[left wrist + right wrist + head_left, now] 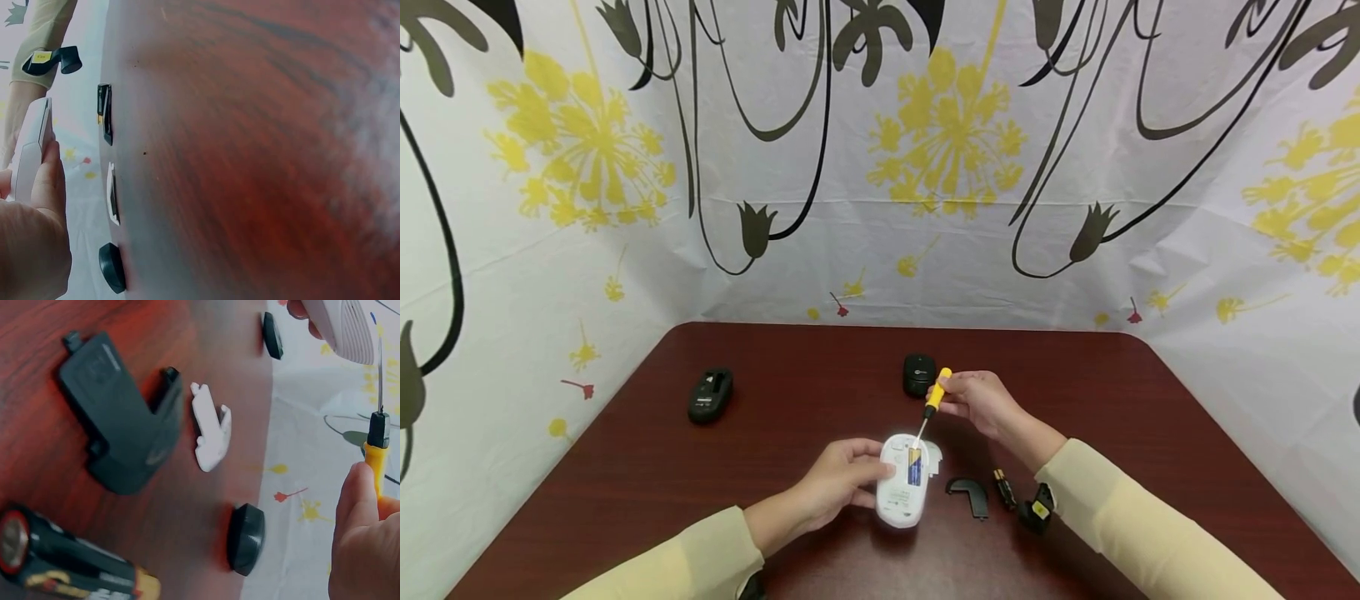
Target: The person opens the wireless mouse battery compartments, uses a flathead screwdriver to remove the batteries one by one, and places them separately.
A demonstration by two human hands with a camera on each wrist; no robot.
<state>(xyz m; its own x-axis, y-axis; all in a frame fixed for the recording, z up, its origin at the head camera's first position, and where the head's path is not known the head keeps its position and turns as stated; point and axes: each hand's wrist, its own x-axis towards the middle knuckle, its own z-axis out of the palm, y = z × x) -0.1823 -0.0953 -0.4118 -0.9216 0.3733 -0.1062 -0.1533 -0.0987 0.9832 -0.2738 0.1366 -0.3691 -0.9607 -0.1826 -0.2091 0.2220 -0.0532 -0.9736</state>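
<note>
My left hand (846, 477) grips a white computer mouse (895, 504) by its left side, off the table. Its underside faces up with the battery compartment uncovered, and a blue-and-gold battery (914, 468) sits inside. My right hand (981, 402) holds a screwdriver (936, 392) by its yellow handle. The metal shaft points down, its tip at the upper end of the battery; contact cannot be made out. In the right wrist view the thumb lies along the screwdriver handle (376, 464). In the left wrist view the white mouse (31, 147) appears edge-on between thumb and fingers.
A white battery cover (209, 428) lies on the dark red table, partly behind the mouse in the head view. Nearby are a black battery cover (973, 497) and a loose battery (1004, 489). Black mice stand at the left (711, 396) and back (919, 373).
</note>
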